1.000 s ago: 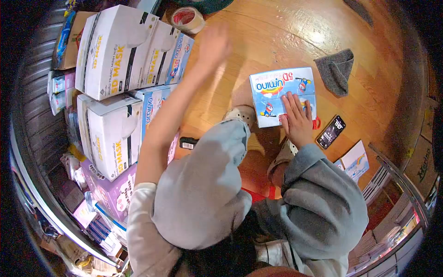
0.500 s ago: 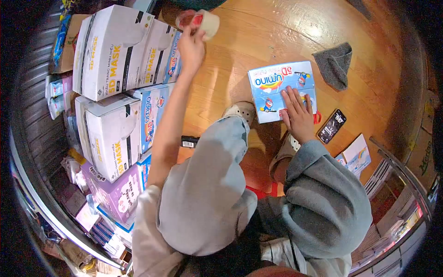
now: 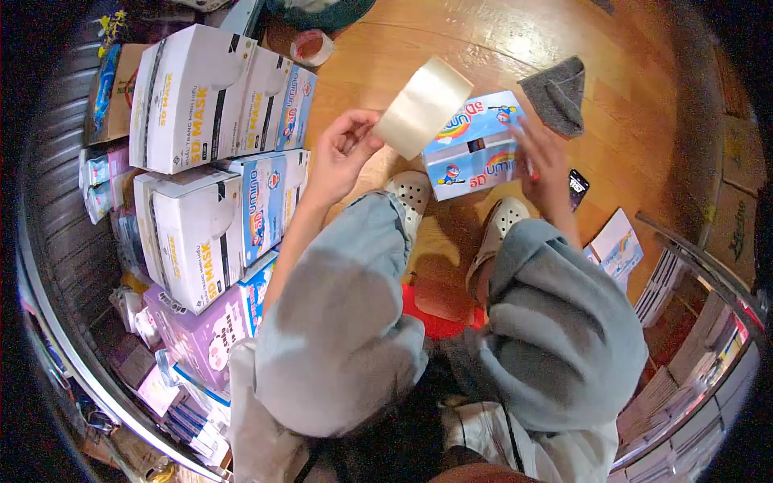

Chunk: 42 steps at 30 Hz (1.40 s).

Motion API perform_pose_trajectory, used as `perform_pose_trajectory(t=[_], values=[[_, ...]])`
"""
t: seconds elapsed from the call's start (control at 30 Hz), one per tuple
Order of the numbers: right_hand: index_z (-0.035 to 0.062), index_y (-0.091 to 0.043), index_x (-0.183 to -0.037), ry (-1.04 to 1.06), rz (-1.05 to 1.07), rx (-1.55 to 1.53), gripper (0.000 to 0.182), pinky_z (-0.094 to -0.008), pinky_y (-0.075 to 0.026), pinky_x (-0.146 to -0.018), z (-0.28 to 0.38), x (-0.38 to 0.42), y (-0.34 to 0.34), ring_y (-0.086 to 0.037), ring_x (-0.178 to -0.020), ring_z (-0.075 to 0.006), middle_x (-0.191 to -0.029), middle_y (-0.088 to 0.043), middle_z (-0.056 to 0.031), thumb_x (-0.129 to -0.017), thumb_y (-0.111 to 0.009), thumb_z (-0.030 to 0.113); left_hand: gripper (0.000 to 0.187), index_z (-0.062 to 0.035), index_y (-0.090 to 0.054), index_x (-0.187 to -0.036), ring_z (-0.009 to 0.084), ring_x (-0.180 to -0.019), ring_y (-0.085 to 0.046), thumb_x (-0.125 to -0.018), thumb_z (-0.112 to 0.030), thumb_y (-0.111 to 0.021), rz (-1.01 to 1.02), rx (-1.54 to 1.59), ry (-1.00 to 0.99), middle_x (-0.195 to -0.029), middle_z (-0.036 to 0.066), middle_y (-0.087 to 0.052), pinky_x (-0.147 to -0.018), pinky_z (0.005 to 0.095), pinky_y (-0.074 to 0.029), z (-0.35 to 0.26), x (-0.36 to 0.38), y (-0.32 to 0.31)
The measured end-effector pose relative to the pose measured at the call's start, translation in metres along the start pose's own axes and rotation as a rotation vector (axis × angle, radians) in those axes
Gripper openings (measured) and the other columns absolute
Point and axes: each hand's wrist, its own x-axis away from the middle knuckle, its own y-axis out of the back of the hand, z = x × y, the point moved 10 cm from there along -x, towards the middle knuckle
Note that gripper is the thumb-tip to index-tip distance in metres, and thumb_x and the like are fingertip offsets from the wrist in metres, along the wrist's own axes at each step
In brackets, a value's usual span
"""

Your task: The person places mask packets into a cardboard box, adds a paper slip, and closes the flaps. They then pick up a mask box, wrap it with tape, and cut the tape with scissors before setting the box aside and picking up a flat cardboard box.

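My left hand (image 3: 348,153) is closed on a wide roll of pale packing tape (image 3: 425,107), gripping its near-left edge. The tape overlaps the upper left corner of a blue and white 5D Umino box (image 3: 471,167) on the floor. Across the box's top runs a seam with a small dark gap at its middle. At the box's right edge is my right hand (image 3: 549,173), slightly blurred, its fingers apart and extended along that side. A small red piece (image 3: 532,171) shows beside these fingers, mostly hidden.
Mask boxes (image 3: 189,101) stand stacked on the left, with a purple box (image 3: 197,334) below. A second tape roll (image 3: 312,48) lies at the back. To the right are a grey cloth (image 3: 557,95), a phone (image 3: 577,189) and a small carton (image 3: 618,245). My clogs (image 3: 409,197) flank the box.
My left hand has brought the tape roll from the back left toward the box, leaving another roll behind. My right hand has lifted off the box's top to its right side; the box has turned.
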Motion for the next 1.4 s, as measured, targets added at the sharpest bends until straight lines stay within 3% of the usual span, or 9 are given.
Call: perform_pose_trajectory(t=[0.13,0.4,0.47,0.63,0.77,0.87,0.97,1.13,1.4], values=[[0.0045,-0.049,-0.122,-0.476,0.008,-0.494,0.038,-0.0325,-0.038,-0.093,-0.052,-0.015,0.072,-0.05,-0.111,-0.0203,-0.117,-0.056,-0.0112,-0.085,-0.05,0.003,0.025,-0.0006,-0.052,-0.104,0.012,-0.097,-0.054,-0.081,0.0,-0.061,0.164,0.04,-0.097,-0.101,0.004,-0.057,-0.086,0.0258,-0.043,-0.065,0.006,-0.022],[0.0054,-0.035,-0.132,0.138,0.045,-0.462,0.057,-0.0339,-0.031,-0.099,0.166,-0.056,0.215,-0.04,-0.121,-0.0203,-0.132,-0.042,-0.0113,-0.083,-0.059,0.019,0.027,0.0001,-0.051,-0.106,0.0106,-0.096,-0.054,-0.082,-0.007,-0.061,0.601,0.115,-0.091,-0.1,0.003,-0.057,-0.086,0.0264,-0.043,-0.16,0.044,-0.089],[0.0038,-0.036,-0.13,0.051,0.092,-0.753,0.056,-0.0334,-0.033,-0.098,0.175,-0.04,0.215,-0.043,-0.117,-0.0212,-0.126,-0.045,-0.0128,-0.082,-0.061,0.02,0.031,0.0002,-0.05,-0.111,0.0122,-0.101,-0.053,-0.083,-0.009,-0.06,0.627,0.076,-0.098,-0.106,0.005,-0.056,-0.088,0.0276,-0.042,-0.175,0.057,-0.096],[0.001,-0.043,-0.116,-0.031,-0.063,-0.862,0.045,-0.0294,-0.036,-0.09,0.218,-0.007,0.233,-0.049,-0.103,-0.0203,-0.107,-0.052,-0.0104,-0.08,-0.064,0.021,0.047,-0.0062,-0.044,-0.127,0.0207,-0.115,-0.047,-0.083,-0.009,-0.059,0.435,0.025,-0.326,-0.124,0.012,-0.049,-0.093,0.0331,-0.039,-0.262,0.122,-0.13],[0.0003,-0.044,-0.112,-0.142,-0.064,-1.191,0.04,-0.0272,-0.039,-0.084,0.245,0.005,0.221,-0.05,-0.098,-0.0133,-0.104,-0.053,-0.0061,-0.083,-0.063,0.021,0.047,-0.0116,-0.055,-0.119,0.026,-0.109,-0.052,-0.074,0.002,-0.056,0.197,-0.821,-0.795,-0.12,0.013,-0.052,-0.088,0.0328,-0.043,-0.313,0.185,-0.159],[0.0007,-0.046,-0.111,-0.139,-0.008,-1.458,0.036,-0.0254,-0.04,-0.083,0.265,0.005,0.211,-0.05,-0.097,-0.0105,-0.103,-0.054,-0.0055,-0.085,-0.06,0.02,0.05,-0.0067,-0.061,-0.109,0.0238,-0.098,-0.058,-0.066,0.014,-0.044,-0.064,-0.845,-0.91,-0.111,0.012,-0.058,-0.08,0.0292,-0.046,-0.312,0.197,-0.138],[0.0004,-0.048,-0.112,-0.094,0.016,-1.573,0.033,-0.0248,-0.042,-0.083,0.276,0.006,0.202,-0.052,-0.094,-0.0104,-0.101,-0.057,-0.0055,-0.088,-0.056,0.022,0.047,-0.0013,-0.06,-0.106,0.019,-0.097,-0.058,-0.067,0.015,-0.042,-0.167,-0.448,-0.704,-0.107,0.011,-0.06,-0.081,0.0273,-0.045,-0.29,0.187,-0.111],[-0.0012,-0.047,-0.114,-0.106,0.067,-1.705,0.035,-0.0253,-0.042,-0.082,0.275,0.015,0.187,-0.055,-0.093,-0.0112,-0.099,-0.06,-0.006,-0.091,-0.05,0.024,0.024,0.0012,-0.056,-0.11,0.0133,-0.087,-0.057,-0.09,-0.011,-0.049,-0.242,-0.27,-0.613,-0.096,0.007,-0.062,-0.077,0.024,-0.044,-0.272,0.179,-0.12],[-0.0018,-0.042,-0.121,-0.125,0.077,-1.674,0.037,-0.0274,-0.044,-0.084,0.263,0.02,0.17,-0.053,-0.097,-0.0121,-0.106,-0.056,-0.0076,-0.09,-0.049,0.019,0.022,0.0005,-0.053,-0.108,0.009,-0.08,-0.055,-0.092,-0.014,-0.048,-0.199,-0.083,-0.365,-0.088,0.005,-0.06,-0.07,0.0219,-0.044,-0.224,0.161,-0.119]])
